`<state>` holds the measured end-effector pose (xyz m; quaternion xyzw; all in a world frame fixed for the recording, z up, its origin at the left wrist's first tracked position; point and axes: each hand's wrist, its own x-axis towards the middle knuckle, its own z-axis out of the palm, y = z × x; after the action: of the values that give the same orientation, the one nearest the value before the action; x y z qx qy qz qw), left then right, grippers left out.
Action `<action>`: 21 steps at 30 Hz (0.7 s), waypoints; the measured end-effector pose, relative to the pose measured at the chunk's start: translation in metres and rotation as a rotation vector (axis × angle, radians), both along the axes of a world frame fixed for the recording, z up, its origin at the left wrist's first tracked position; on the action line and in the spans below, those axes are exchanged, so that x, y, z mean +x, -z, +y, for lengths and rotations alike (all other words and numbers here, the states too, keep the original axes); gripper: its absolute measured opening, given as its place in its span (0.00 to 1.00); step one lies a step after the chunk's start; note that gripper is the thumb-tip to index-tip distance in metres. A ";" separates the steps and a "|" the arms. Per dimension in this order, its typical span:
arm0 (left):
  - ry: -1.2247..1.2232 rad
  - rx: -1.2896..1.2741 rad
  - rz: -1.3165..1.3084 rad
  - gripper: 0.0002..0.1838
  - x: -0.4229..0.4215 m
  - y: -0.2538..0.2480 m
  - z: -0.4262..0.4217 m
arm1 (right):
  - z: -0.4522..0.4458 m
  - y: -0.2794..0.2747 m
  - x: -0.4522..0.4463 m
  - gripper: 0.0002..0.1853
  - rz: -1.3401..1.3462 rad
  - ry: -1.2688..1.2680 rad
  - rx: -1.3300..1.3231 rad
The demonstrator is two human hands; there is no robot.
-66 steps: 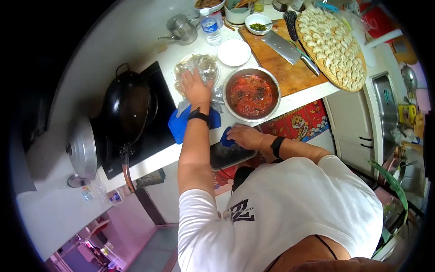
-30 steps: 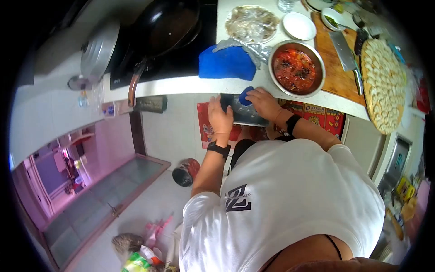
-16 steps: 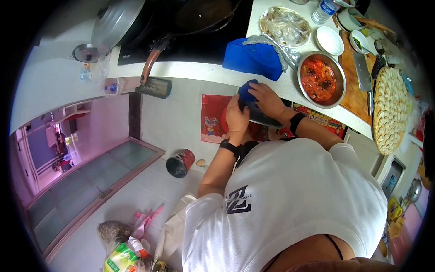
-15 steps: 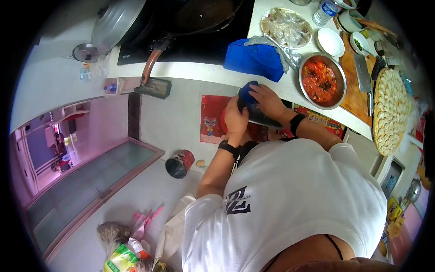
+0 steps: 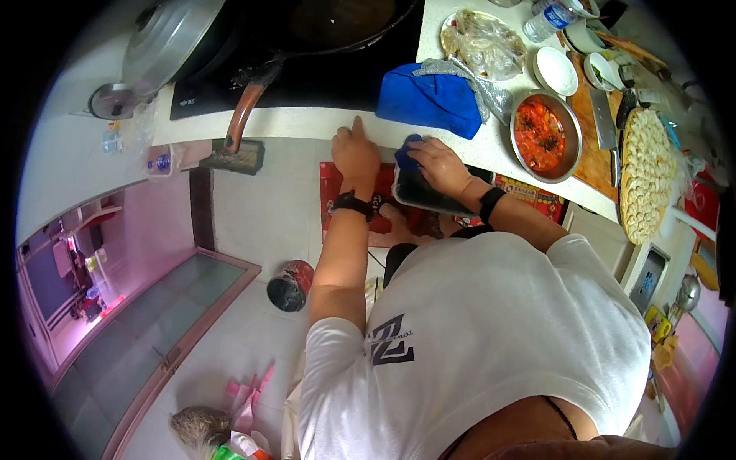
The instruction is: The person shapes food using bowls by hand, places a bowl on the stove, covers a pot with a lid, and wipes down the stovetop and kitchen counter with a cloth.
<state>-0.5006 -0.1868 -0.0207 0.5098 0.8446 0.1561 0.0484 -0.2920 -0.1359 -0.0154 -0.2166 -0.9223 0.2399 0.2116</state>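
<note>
My left hand (image 5: 356, 159) reaches the front edge of the white counter (image 5: 299, 124), its index finger stretched out and the other fingers curled, with nothing visible in it. To its right, my right hand (image 5: 443, 166) closes on a bunched blue cloth (image 5: 406, 153). That hand is just below the counter edge, over a dark rectangular thing with a pale rim (image 5: 429, 193), whose kind I cannot make out. A larger blue cloth (image 5: 429, 100) with a silvery lining lies on the counter above my right hand.
A wok (image 5: 337, 27) stands on the black cooktop (image 5: 207, 96). On the right are a steel bowl of red food (image 5: 573, 126), a cleaver (image 5: 602, 123) on a cutting board (image 5: 589, 172) and a tray of dumplings (image 5: 644, 176). A bucket (image 5: 290, 285) stands on the floor.
My left hand has left the blue cloth and my right hand, moving left and up to the counter edge. My right hand keeps the cloth. The view has shifted slightly.
</note>
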 end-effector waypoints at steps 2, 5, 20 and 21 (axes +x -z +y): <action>0.011 -0.025 0.010 0.27 0.000 0.002 0.001 | -0.001 -0.002 0.001 0.20 -0.017 0.001 -0.020; -0.026 -0.022 0.004 0.26 0.001 0.006 0.002 | 0.001 -0.006 0.003 0.21 -0.031 -0.005 -0.056; 0.120 0.290 -0.090 0.19 0.036 0.012 -0.061 | -0.004 0.007 0.020 0.23 0.006 0.048 -0.092; 0.104 0.290 -0.073 0.19 0.040 0.007 -0.072 | -0.004 0.011 0.015 0.22 -0.030 0.038 -0.017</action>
<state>-0.4602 -0.2583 -0.0279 0.5483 0.7835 0.2921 0.0130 -0.2771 -0.1398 -0.0262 -0.2394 -0.9191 0.2405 0.2004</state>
